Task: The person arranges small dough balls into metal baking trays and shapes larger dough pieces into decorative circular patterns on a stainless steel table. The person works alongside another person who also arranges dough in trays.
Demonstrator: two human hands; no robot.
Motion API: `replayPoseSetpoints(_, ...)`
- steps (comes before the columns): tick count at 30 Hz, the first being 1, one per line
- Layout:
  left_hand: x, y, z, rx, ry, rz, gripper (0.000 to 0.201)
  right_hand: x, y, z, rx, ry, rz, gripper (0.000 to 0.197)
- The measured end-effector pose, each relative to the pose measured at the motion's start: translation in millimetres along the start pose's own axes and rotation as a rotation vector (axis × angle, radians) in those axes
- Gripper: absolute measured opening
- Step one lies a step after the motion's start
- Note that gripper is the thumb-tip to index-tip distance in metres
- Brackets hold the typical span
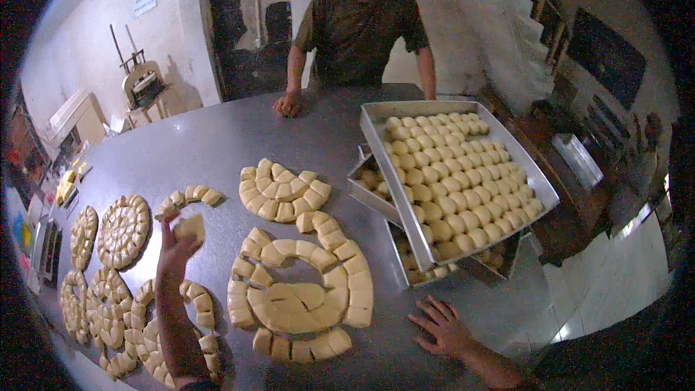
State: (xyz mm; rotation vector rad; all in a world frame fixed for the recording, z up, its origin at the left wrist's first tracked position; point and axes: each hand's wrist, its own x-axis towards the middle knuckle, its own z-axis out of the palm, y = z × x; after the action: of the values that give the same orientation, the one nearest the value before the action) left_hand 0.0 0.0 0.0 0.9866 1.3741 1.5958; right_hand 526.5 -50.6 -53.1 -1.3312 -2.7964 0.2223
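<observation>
**Holding and bracing**

Your left hand (175,245) is grasping a blurred dough piece (191,227) over the counter (217,130), near a dough arc (194,193). Your right hand (443,329) is lying open and flat, probably steadying you.

From the wearer's head, the wide fisheye view looks forward and down across a smooth grey table (195,137), near enough to take in the bare left hand (177,242) and bare right hand (439,327). It reaches a pale wall (87,58) beyond; towards its dark, curved rim, detail seems too grainy to read.
</observation>
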Motion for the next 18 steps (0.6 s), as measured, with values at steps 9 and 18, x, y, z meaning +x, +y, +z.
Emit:
replayPoseSetpoints(9, -221, 4, 225, 0.838, -0.593, 0.450, 0.033, -36, -5, 0, 1.561, 0.115, 0.098, 0.049)
replayPoseSetpoints(18, -294, -65, 290, 0.385, -0.194, 0.020, 0.018, -104, 67, -1, 1.415, -0.161, 0.257, 0.027)
